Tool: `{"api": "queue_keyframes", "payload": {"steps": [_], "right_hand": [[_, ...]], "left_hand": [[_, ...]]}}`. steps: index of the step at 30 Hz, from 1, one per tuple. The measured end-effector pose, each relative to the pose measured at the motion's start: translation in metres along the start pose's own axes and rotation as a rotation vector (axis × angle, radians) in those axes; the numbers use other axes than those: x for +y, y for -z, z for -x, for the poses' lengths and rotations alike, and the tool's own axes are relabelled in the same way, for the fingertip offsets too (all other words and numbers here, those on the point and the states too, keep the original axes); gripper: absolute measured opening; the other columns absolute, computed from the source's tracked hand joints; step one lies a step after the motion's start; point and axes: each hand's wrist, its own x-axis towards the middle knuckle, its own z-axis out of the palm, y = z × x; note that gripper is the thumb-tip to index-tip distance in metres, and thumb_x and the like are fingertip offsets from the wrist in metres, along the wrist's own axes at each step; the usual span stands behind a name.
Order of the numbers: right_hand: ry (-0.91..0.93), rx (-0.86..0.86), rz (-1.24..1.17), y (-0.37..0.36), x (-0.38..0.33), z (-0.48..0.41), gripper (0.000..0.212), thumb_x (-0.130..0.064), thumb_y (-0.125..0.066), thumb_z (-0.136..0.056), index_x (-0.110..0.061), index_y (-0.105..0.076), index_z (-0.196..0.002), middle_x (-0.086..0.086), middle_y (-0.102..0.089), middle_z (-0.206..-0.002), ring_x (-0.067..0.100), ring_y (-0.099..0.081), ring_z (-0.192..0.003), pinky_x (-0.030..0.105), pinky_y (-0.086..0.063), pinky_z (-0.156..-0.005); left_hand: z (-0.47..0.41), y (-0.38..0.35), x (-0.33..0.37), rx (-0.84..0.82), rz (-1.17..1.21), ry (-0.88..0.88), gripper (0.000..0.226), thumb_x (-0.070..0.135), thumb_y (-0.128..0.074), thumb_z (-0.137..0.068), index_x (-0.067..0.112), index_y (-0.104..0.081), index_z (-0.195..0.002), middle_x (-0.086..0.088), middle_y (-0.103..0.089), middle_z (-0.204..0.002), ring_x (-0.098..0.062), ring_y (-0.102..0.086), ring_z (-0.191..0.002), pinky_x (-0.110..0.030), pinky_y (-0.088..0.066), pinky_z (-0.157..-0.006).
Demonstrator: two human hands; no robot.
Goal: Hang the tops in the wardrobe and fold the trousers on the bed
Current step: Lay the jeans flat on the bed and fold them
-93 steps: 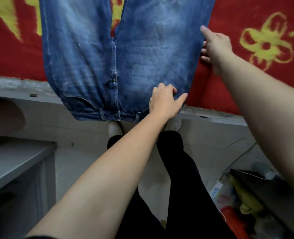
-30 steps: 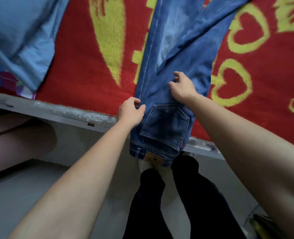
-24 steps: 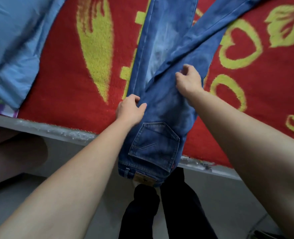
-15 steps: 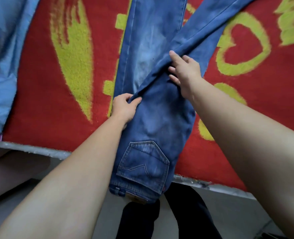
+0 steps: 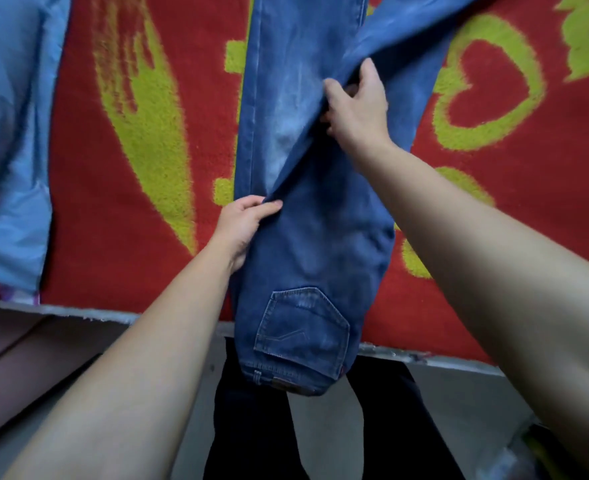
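Observation:
Blue jeans (image 5: 317, 244) lie lengthwise on the bed, folded along the middle, back pocket up, with the waistband hanging over the bed's near edge. The upper leg slants off to the right, away from the lower leg. My left hand (image 5: 241, 225) pinches the folded left edge of the jeans near the crotch. Further up, my right hand (image 5: 355, 105) grips the edge of the upper leg, fingers curled round the denim.
A red blanket (image 5: 130, 237) with yellow-green hearts covers the bed. A light blue garment (image 5: 9, 133) lies at the left. The bed's grey edge (image 5: 424, 358) runs across the lower frame; my dark-trousered legs (image 5: 251, 427) stand against it.
The jeans have been folded leg over leg since the earliest frame. In the last second both hands slid up along the fold away from the waistband, and my right hand closed on the upper leg's edge.

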Motion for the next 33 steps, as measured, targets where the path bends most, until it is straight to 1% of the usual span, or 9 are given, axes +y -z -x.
{"api": "queue_keyframes", "payload": {"steps": [4,8,12,17,20,23,26,29,33], "right_hand": [[0.149,0.001,0.101,-0.043,-0.028,-0.002,0.011,-0.023,-0.055,-0.084,-0.024,-0.045,-0.078,-0.014,-0.054,-0.065,0.006,-0.057,-0.066,0.023,-0.046,-0.068],[0.004,-0.35,0.101,-0.076,-0.027,-0.009,0.016,-0.022,-0.055,-0.098,-0.017,-0.043,-0.107,0.001,-0.054,-0.082,0.02,-0.059,-0.07,0.036,-0.053,-0.066],[-0.03,-0.284,0.099,-0.071,-0.018,-0.004,0.056,-0.022,-0.051,-0.102,-0.017,-0.03,-0.153,0.002,-0.058,-0.107,0.011,-0.062,-0.079,0.027,-0.055,-0.066],[-0.009,-0.412,0.075,-0.076,-0.016,0.008,0.067,0.0,-0.044,-0.099,-0.014,-0.017,-0.158,0.005,-0.039,-0.156,0.005,-0.049,-0.106,0.008,-0.045,-0.074],[0.058,-0.436,0.181,-0.07,-0.02,0.017,0.052,0.0,-0.046,-0.095,-0.004,-0.046,-0.146,0.003,-0.053,-0.142,0.008,-0.052,-0.118,0.012,-0.043,-0.091],[0.172,0.035,0.455,-0.046,0.003,0.037,0.041,-0.027,-0.052,-0.096,-0.016,-0.058,-0.135,0.002,-0.06,-0.129,0.014,-0.057,-0.118,0.026,-0.04,-0.1],[-0.091,0.48,0.637,-0.008,0.044,0.07,0.069,-0.065,-0.052,-0.087,-0.024,-0.046,-0.142,0.003,-0.05,-0.137,0.021,-0.047,-0.129,0.036,-0.035,-0.104],[-0.422,0.283,0.44,0.021,0.087,0.098,0.076,-0.079,-0.052,-0.08,-0.02,-0.052,-0.128,0.004,-0.06,-0.125,0.022,-0.055,-0.115,0.035,-0.039,-0.096],[-0.399,0.146,0.35,0.024,0.125,0.131,0.059,-0.075,-0.047,-0.088,-0.018,-0.051,-0.073,-0.006,-0.058,-0.073,0.022,-0.057,-0.084,0.032,-0.033,-0.071]], "left_hand": [[0.002,0.022,0.003,0.044,0.023,-0.064,0.01,0.014,-0.077,-0.077,0.011,-0.069,-0.083,-0.012,-0.072,-0.086,-0.02,-0.066,-0.074,-0.028,-0.055,-0.066],[-0.013,0.034,-0.005,0.175,-0.181,-0.204,0.01,0.019,-0.079,-0.079,0.018,-0.071,-0.073,-0.001,-0.073,-0.079,-0.013,-0.065,-0.073,-0.033,-0.055,-0.071],[-0.018,0.037,-0.008,0.174,-0.249,-0.308,0.015,0.03,-0.077,-0.083,0.021,-0.068,-0.074,0.002,-0.071,-0.078,-0.009,-0.062,-0.071,-0.034,-0.054,-0.073],[-0.023,0.048,-0.014,0.301,-0.372,-0.451,0.022,0.029,-0.07,-0.09,0.007,-0.071,-0.09,-0.019,-0.061,-0.107,-0.02,-0.062,-0.08,-0.036,-0.053,-0.085],[-0.021,0.05,-0.016,0.385,-0.434,-0.471,0.025,0.028,-0.065,-0.094,0.004,-0.068,-0.098,-0.018,-0.057,-0.112,-0.021,-0.06,-0.09,-0.025,-0.045,-0.091],[-0.018,0.042,-0.014,0.446,-0.552,-0.501,0.031,0.033,-0.057,-0.097,0.004,-0.058,-0.106,-0.017,-0.061,-0.107,-0.032,-0.058,-0.101,-0.032,-0.038,-0.09],[-0.017,0.032,-0.008,0.421,-0.709,-0.379,0.051,0.054,-0.04,-0.099,0.007,-0.05,-0.115,-0.02,-0.065,-0.114,-0.038,-0.058,-0.109,-0.041,-0.04,-0.089],[-0.015,0.021,-0.012,0.356,-0.805,-0.342,0.061,0.062,-0.029,-0.098,0.006,-0.052,-0.109,-0.025,-0.064,-0.115,-0.042,-0.057,-0.109,-0.043,-0.04,-0.088],[-0.005,0.02,-0.037,0.426,-0.719,-0.368,0.054,0.064,-0.033,-0.097,0.012,-0.046,-0.093,-0.026,-0.065,-0.103,-0.044,-0.058,-0.099,-0.043,-0.037,-0.077]]}}
